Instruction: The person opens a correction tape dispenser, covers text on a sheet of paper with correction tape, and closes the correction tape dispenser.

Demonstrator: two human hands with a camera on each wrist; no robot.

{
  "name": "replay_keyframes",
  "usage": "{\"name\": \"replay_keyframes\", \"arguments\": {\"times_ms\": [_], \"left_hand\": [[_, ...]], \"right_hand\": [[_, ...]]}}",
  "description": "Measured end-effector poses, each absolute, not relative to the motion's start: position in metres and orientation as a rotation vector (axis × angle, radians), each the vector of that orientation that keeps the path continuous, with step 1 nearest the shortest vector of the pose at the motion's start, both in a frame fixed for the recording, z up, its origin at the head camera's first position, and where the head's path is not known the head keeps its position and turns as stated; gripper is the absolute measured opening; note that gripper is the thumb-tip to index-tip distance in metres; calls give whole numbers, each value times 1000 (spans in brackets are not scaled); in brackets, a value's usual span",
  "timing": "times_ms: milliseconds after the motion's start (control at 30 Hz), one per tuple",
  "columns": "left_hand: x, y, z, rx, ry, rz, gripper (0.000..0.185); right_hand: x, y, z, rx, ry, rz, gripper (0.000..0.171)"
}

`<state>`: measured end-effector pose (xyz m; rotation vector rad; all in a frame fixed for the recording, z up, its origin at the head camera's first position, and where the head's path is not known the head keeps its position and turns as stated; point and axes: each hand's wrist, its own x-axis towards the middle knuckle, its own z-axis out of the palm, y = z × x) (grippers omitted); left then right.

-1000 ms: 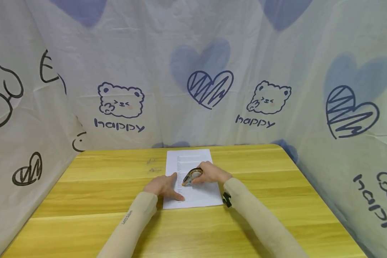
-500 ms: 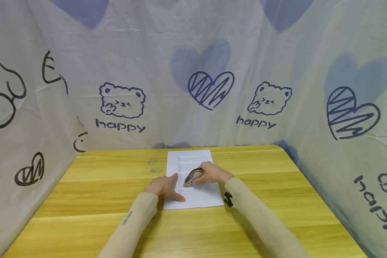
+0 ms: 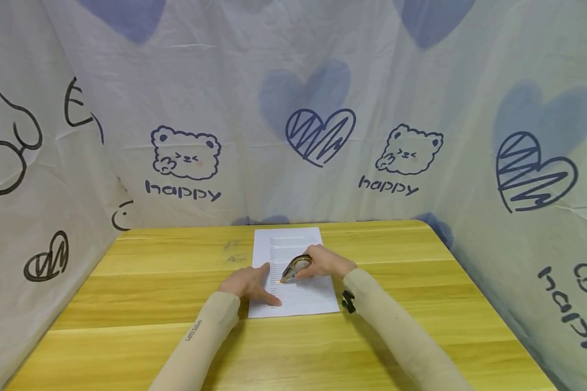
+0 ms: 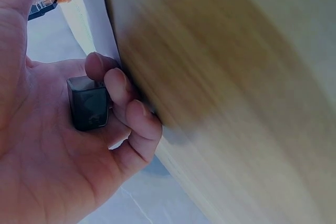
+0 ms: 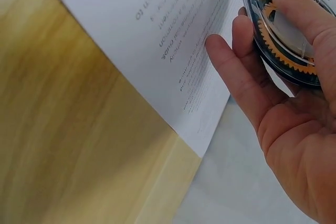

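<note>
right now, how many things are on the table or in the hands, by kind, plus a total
correction tape: 1
printed sheet: 1, as far as shows
small black block: 1
total: 3

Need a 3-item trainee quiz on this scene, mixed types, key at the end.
1. Multiple choice: which grip holds the correction tape? A) left B) right C) both
2. True or false: the left grip touches the printed paper.
3. Fill in: in the left wrist view, the small object in the left grip is ____ in color.

Key: 1. B, the right grip. 2. True. 3. Black.
</note>
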<state>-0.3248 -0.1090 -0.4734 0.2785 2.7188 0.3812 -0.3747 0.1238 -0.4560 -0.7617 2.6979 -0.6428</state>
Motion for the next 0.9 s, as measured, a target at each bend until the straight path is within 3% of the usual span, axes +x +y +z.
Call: {"name": "replay_keyframes", "arguments": {"times_ms": [900], "left_hand": [[-325,-108,-472,302,2729,373,119]], "right_hand": [[-375,135,-454,-727,2664,-699,25]]}}
